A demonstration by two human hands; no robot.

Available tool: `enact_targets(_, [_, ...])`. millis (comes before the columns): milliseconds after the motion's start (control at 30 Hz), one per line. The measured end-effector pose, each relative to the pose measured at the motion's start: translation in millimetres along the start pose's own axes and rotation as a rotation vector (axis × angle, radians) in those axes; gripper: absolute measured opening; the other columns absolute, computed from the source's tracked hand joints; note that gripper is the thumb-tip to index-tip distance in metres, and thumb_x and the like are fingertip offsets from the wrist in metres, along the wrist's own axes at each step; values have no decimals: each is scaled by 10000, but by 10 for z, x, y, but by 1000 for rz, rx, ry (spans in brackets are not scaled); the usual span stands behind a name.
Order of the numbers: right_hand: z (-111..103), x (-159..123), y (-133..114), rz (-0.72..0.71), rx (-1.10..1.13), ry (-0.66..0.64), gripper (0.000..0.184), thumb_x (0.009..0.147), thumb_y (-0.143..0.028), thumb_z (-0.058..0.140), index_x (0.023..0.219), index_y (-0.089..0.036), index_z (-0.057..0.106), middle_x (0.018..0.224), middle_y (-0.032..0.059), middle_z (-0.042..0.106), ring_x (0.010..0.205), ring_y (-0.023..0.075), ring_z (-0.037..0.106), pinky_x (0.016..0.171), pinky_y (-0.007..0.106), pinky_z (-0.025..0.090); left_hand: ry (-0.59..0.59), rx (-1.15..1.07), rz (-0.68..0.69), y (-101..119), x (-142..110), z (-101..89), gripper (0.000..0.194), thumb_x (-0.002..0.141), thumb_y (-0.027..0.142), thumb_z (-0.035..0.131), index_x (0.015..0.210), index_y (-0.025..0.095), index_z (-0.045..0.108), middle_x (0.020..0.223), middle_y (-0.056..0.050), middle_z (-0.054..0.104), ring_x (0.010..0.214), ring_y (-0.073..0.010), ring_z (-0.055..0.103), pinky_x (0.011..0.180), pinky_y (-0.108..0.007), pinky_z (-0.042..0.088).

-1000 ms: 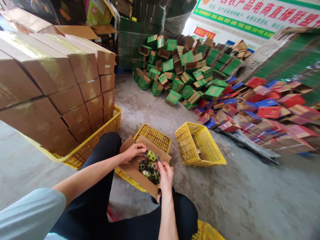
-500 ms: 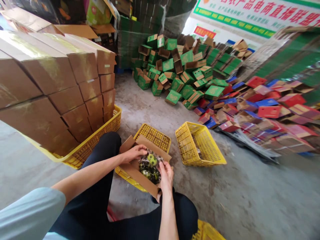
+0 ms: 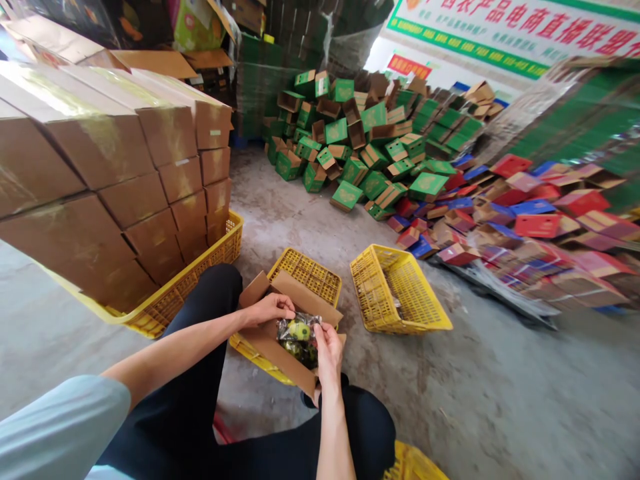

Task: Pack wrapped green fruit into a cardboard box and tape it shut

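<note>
A see-through plastic bag with green fruit (image 3: 299, 330) stretches between my two hands, above an open cardboard box (image 3: 283, 357). My left hand (image 3: 273, 309) pinches the bag's upper left edge. At its right end, my right hand (image 3: 329, 347) grips the plastic between thumb and fingers. More dark-and-green wrapped fruit (image 3: 300, 352) lies in the box under the bag; its exact kind is hard to make out. The box rests with its flaps spread on a yellow plastic crate (image 3: 260, 360) in front of my knees.
Taped cardboard cartons (image 3: 120, 143) are stacked in a yellow crate (image 3: 187, 293) at left. Another yellow crate (image 3: 400, 293) stands tilted to the right. Green boxes (image 3: 347, 195) and red and blue boxes (image 3: 537, 225) lie piled behind. A yellow crate corner (image 3: 415, 463) shows beside my right knee.
The bag has tipped and flattened between my hands, showing its fruit from another side. My left fingers have drawn closer together, and both hands have shifted only slightly.
</note>
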State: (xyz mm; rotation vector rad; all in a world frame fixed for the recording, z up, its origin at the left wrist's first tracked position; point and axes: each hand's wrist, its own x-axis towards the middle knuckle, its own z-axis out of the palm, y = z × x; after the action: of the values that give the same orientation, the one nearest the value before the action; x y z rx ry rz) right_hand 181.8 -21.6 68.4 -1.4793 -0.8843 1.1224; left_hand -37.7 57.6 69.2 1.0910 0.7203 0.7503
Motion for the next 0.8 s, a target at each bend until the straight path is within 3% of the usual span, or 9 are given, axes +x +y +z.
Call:
enact_targets(233, [44,-47,-69,54,123,-134,584,680,-520,901,1153,-243,698,1137,86,793,1037,290,749,838,395,626,125,23,5,-31,1,-25,479,732,552,844,909,140,675,779,5,637,636,-92,532,582,-204,380])
enact_targets(333, [39,-53,-69,51,114,-132,560,655,-485,927,1097,-231,696,1066,80,805,979,271,759,872,401,621,123,28,-4,-35,-8,-38,488,749,559,834,936,139,673,821,-4,638,676,-98,551,596,-201,402])
enact_targets(467, [16,-35,-35,27,84,-77,518,649,-507,920,1011,-222,683,975,69,809,878,244,760,839,381,625,41,-36,-53,-28,-42,-11,569,781,513,838,1202,170,667,1097,-82,693,887,-160,645,702,-232,475])
enact_targets(600, [-1,-2,11,-1,60,-37,522,645,-528,910,989,-213,675,935,67,803,835,239,756,803,377,630,-75,-120,-7,-22,-74,30,806,756,388,893,1464,227,545,1426,-152,592,1225,-265,611,960,-338,501])
enact_targets(700, [-15,31,53,-16,56,4,544,638,-548,904,989,-208,666,924,67,800,828,244,759,800,387,634,-158,-150,9,-32,-75,34,899,698,302,935,1497,254,527,1485,-150,557,1326,-299,561,1100,-419,440])
enact_targets(800, [-24,54,85,-17,53,35,571,636,-564,897,1008,-202,660,933,73,797,816,246,763,808,393,636,-156,-88,34,-44,-57,15,830,622,278,970,1386,246,649,1540,-149,507,1337,-331,556,1121,-451,428])
